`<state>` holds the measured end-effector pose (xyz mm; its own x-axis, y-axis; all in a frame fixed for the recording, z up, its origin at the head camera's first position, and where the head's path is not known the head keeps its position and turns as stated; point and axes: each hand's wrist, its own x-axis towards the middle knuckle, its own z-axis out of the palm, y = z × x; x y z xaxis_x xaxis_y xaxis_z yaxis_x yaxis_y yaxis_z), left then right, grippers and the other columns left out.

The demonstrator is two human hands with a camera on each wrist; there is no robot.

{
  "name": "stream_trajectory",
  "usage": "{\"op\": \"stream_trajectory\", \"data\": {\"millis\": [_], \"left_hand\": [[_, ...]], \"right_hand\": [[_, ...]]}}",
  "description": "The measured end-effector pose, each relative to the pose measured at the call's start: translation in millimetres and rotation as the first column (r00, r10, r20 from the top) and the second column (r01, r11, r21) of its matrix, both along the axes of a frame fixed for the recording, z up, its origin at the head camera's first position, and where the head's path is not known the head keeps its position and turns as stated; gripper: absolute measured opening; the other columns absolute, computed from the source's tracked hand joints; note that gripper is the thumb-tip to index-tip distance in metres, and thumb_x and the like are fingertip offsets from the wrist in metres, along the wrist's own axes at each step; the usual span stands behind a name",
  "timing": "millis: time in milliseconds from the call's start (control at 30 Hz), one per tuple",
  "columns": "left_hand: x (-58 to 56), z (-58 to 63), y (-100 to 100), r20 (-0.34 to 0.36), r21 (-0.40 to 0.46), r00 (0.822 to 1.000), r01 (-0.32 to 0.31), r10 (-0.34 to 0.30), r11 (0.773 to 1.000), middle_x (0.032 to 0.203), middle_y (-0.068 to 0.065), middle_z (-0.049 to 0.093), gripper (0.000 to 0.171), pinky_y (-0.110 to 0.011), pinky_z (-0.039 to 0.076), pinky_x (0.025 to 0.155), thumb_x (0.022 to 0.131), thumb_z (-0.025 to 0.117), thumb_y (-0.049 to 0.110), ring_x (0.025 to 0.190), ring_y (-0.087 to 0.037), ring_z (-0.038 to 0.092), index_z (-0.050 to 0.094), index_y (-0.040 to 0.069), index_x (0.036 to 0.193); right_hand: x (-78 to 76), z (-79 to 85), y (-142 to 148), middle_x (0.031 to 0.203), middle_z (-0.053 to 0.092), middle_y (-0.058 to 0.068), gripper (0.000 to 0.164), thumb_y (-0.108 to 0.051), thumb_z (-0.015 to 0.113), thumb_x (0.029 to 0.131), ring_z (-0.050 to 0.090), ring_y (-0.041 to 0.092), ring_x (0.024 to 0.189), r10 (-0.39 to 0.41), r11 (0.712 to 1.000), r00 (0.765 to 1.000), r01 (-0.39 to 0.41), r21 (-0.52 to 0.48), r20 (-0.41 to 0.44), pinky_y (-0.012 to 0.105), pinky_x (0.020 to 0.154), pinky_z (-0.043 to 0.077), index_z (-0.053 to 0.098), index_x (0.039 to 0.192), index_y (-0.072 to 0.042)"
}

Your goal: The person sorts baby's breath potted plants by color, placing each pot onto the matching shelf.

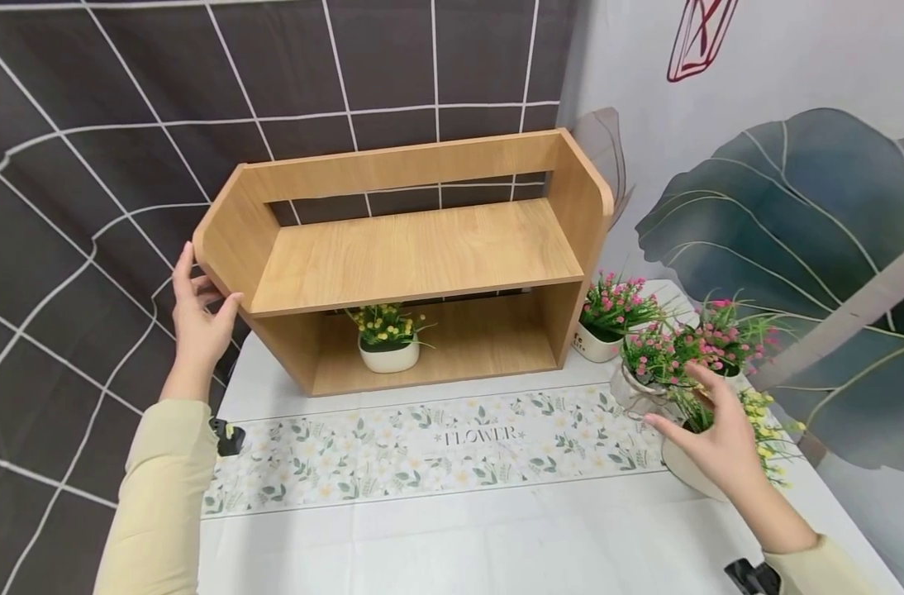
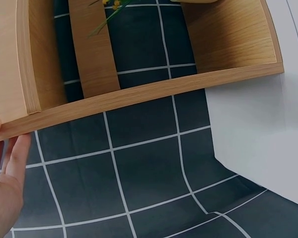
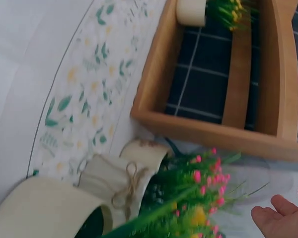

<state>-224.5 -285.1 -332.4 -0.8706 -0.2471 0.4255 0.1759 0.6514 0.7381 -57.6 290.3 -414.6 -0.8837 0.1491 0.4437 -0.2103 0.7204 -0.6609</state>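
My left hand (image 1: 197, 326) grips the left side panel of a two-tier wooden desk shelf (image 1: 422, 248), thumb on one face and fingers on the other in the left wrist view. On the lower tier sits a white pot with yellow flowers (image 1: 388, 357). My right hand (image 1: 727, 438), thumb and fingers spread with nothing held, hovers over the group of potted flowers at the right. Nearest to it is a cream pot (image 1: 686, 469) with yellow flowers, partly hidden by the hand. Beside that stands a string-tied pot (image 1: 634, 392) with pink flowers.
Another white pot (image 1: 595, 343) with pink flowers stands against the shelf's right side, and more pink flowers (image 1: 727, 339) rise behind the hand. A floral runner (image 1: 422, 454) crosses the white table (image 1: 497, 545). Dark gridded cloth (image 1: 43, 330) hangs at the back and left.
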Motion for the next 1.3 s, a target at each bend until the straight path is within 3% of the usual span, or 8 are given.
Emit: {"op": "stream_trajectory", "data": {"millis": [133, 333, 533, 767, 1067, 1200, 1300], "left_hand": [[-1.1, -1.8, 0, -0.025, -0.017, 1.0, 0.018, -0.019, 1.0, 0.133, -0.019, 0.045, 0.081, -0.038, 0.049, 0.084, 0.091, 0.056, 0.0, 0.113, -0.035, 0.052, 0.01, 0.025, 0.152], [-1.4, -1.1, 1, -0.038, -0.008, 0.999, 0.016, -0.016, 1.0, 0.132, -0.019, 0.046, 0.081, -0.027, 0.045, 0.078, 0.091, 0.056, -0.002, 0.111, -0.035, 0.052, 0.011, 0.024, 0.152], [-1.4, -0.9, 1, -0.039, -0.002, 0.999, 0.014, -0.014, 1.0, 0.131, -0.019, 0.047, 0.081, -0.017, 0.038, 0.072, 0.09, 0.056, -0.003, 0.11, -0.035, 0.051, 0.011, 0.024, 0.152], [-1.0, -1.1, 0, -0.039, 0.017, 0.999, 0.009, -0.008, 1.0, 0.131, -0.019, 0.046, 0.081, -0.017, 0.036, 0.071, 0.09, 0.057, -0.002, 0.109, -0.035, 0.051, 0.013, 0.024, 0.152], [-3.4, -0.7, 0, -0.027, 0.024, 1.0, 0.006, -0.005, 1.0, 0.132, -0.018, 0.046, 0.081, -0.019, 0.036, 0.07, 0.09, 0.058, 0.0, 0.109, -0.034, 0.05, 0.013, 0.027, 0.152], [-3.3, -1.6, -1, -0.026, 0.028, 1.0, 0.002, -0.001, 1.0, 0.132, -0.018, 0.046, 0.081, -0.019, 0.036, 0.071, 0.09, 0.058, 0.0, 0.11, -0.033, 0.05, 0.014, 0.026, 0.152], [-3.2, -2.0, -1, -0.022, 0.029, 1.0, 0.002, -0.002, 1.0, 0.132, -0.018, 0.046, 0.081, -0.018, 0.037, 0.071, 0.09, 0.058, 0.0, 0.11, -0.034, 0.051, 0.013, 0.027, 0.152]], "right_hand": [[8.0, -0.4, 12, 0.132, 0.044, 0.03, 0.087, 0.0, 0.083, 0.066, 0.029, -0.018, 0.114, -0.06, 0.998, 0.998, 0.06, -0.033, -0.002, -0.005, 0.088, 0.025, 0.037, 0.14, 0.005], [18.6, -1.7, 28, 0.136, 0.043, 0.026, 0.087, 0.001, 0.082, 0.068, 0.026, -0.02, 0.117, -0.187, 0.982, 0.982, 0.188, -0.038, 0.014, -0.004, 0.092, 0.024, 0.036, 0.142, 0.002], [28.7, -0.9, 39, 0.139, 0.043, 0.017, 0.083, 0.0, 0.079, 0.071, 0.032, -0.012, 0.121, -0.33, 0.939, 0.942, 0.334, -0.076, 0.058, 0.003, 0.101, 0.024, 0.037, 0.143, -0.004], [36.1, -6.4, 52, 0.141, 0.041, 0.013, 0.079, -0.005, 0.075, 0.076, 0.033, -0.001, 0.125, -0.422, 0.896, 0.9, 0.433, -0.101, 0.11, 0.01, 0.106, 0.022, 0.036, 0.145, -0.008], [50.1, -21.5, 73, 0.141, 0.036, 0.02, 0.057, -0.015, 0.053, 0.095, 0.027, 0.004, 0.131, -0.448, 0.886, 0.894, 0.444, -0.131, 0.004, 0.017, 0.111, 0.015, 0.03, 0.144, 0.004], [55.9, -30.9, 81, 0.14, 0.033, 0.033, 0.053, -0.018, 0.045, 0.1, 0.026, 0.023, 0.139, -0.462, 0.881, 0.887, 0.458, -0.116, -0.008, 0.026, 0.117, 0.012, 0.028, 0.143, 0.007], [61.2, -38.6, 86, 0.14, 0.032, 0.035, 0.053, -0.023, 0.04, 0.102, 0.025, 0.031, 0.14, -0.476, 0.874, 0.879, 0.472, -0.111, -0.009, 0.028, 0.118, 0.011, 0.026, 0.143, 0.008]]}}
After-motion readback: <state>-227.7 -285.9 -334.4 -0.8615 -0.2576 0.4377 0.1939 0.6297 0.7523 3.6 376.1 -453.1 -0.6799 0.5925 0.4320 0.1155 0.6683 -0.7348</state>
